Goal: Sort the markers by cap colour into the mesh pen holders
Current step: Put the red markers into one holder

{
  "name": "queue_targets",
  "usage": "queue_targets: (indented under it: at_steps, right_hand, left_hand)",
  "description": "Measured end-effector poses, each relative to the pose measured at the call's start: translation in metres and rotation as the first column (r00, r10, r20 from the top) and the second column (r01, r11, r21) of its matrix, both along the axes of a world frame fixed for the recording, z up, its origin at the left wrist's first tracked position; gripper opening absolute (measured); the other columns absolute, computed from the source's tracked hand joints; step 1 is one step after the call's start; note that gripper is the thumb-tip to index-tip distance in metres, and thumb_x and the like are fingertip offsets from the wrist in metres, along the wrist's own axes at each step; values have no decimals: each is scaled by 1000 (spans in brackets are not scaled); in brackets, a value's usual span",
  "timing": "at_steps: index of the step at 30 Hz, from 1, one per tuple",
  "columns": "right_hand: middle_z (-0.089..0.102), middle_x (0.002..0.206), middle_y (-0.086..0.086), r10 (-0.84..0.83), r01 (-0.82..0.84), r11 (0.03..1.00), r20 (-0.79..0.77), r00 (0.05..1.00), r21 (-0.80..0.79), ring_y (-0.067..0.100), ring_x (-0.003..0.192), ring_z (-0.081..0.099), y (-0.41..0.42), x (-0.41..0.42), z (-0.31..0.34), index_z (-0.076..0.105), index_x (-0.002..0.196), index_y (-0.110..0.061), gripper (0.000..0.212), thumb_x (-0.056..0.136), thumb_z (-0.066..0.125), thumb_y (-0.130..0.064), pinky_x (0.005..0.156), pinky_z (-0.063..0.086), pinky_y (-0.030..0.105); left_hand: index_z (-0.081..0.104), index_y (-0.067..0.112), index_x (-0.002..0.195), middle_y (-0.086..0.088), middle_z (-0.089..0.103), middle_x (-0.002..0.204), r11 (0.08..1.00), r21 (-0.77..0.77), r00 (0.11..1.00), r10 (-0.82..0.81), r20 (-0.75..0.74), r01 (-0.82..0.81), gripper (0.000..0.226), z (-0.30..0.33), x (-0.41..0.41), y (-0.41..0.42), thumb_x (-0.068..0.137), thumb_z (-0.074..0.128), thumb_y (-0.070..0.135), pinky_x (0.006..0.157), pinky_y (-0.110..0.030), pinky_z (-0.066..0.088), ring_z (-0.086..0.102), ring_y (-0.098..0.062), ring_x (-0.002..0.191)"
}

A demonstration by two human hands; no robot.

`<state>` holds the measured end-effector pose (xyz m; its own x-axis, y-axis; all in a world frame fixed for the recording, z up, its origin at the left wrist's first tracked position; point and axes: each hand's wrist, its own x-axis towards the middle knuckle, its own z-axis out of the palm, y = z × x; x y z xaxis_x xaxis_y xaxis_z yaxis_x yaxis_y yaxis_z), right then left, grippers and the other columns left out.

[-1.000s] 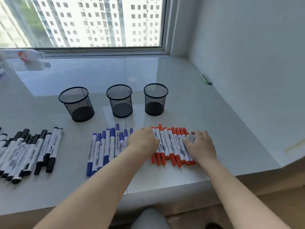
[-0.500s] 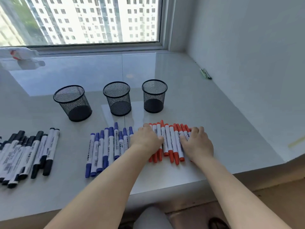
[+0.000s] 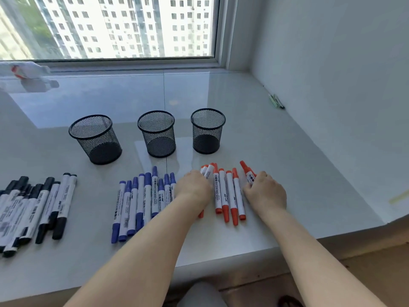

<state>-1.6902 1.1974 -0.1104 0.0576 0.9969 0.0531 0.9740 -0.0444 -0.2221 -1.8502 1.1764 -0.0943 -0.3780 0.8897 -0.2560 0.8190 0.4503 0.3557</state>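
**Red markers being gathered, holders still empty**

Both hands are seen on the red-capped markers (image 3: 229,196) at the near right of the white tabletop (image 3: 298,173). A second ago these lay in one tight, even row under flat hands; now the row has been broken up. The left hand (image 3: 193,189) is curled over the markers at the row's left end, and the right hand (image 3: 264,191) is curled round at least one marker at the right end, whose red cap is tilted up and away from the rest. Four red markers are left lying in the gap between the hands. This is judged to be the start of a pick-up of the red group.

Three black mesh holders (image 3: 156,134) are stood in a line behind the markers, all empty, so no colour has yet been placed. The right-hand holder (image 3: 207,131) is nearest the red group.

About nine blue-capped markers (image 3: 143,200) are laid in a row to the left of the hands. Farther left, a looser row of black-capped markers (image 3: 35,207) is cut off by the frame edge, so its count cannot be told. The red total is partly hidden under the hands.
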Motion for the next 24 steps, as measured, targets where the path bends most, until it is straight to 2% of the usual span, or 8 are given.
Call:
queue_targets:
  at_steps: [5,8,12,14,17,20,22,24]
  right_hand:
    - [63,95,16,-3,2,1000,-47,999,-22,35,86,59,5,5,5,47,86,-7,20,83,49,-27,63,34,29]
    - [60,85,15,3,-8,997,-62,998,-80,34,82,58,11,7,12,50,86,-7,20,80,53,-26,63,37,29]
    - [51,70,6,-2,-20,992,-170,985,-128,25,61,50,28,3,27,45,69,-10,17,76,58,-18,54,35,26]
    - [48,61,4,-27,-7,994,-311,950,-108,18,50,44,41,-3,38,42,60,-13,23,76,58,-16,45,31,24]
    - [50,60,4,-3,-13,1000,-504,863,-28,24,55,50,64,-20,64,44,61,-13,22,77,58,-18,47,39,26]
    - [54,62,10,86,-32,995,-667,740,93,30,61,57,84,-40,92,46,60,-15,23,79,58,-19,61,52,40]
    - [52,57,7,168,-53,981,-690,704,185,29,56,57,95,-56,107,43,58,-18,27,81,58,-19,59,52,40]
    - [48,52,2,232,-47,965,-756,612,258,23,48,54,104,-71,121,40,57,-19,29,80,58,-17,53,49,35]
  left_hand:
    - [51,7,78,-6,49,75,988,-81,991,-126,38,129,31,12,-8,2,92,42,33,51,-26,38,56,-23,71]
    - [45,11,61,-1,49,60,992,-75,973,-87,214,105,37,20,-16,2,93,44,31,54,-29,47,55,-20,61]
    - [45,6,74,-3,55,69,1000,-24,832,23,554,-12,22,32,-22,9,95,44,13,59,-27,56,66,-16,65]
    - [43,5,88,-4,56,72,994,20,733,68,677,-110,8,40,-24,12,94,45,10,50,-20,54,62,-7,58]
    - [43,8,100,-6,55,76,960,196,730,14,683,-201,12,48,-30,20,91,49,13,48,-20,52,57,-7,55]
    - [48,16,92,-3,57,73,902,362,779,-49,625,-234,8,56,-39,29,88,53,21,56,-29,53,56,-9,52]
    - [49,22,87,0,57,67,872,427,783,-87,616,-239,10,60,-43,35,87,57,28,54,-26,51,54,-3,46]
    - [50,24,84,2,56,65,839,481,780,-117,614,-253,12,65,-45,42,86,60,32,51,-22,50,52,3,40]
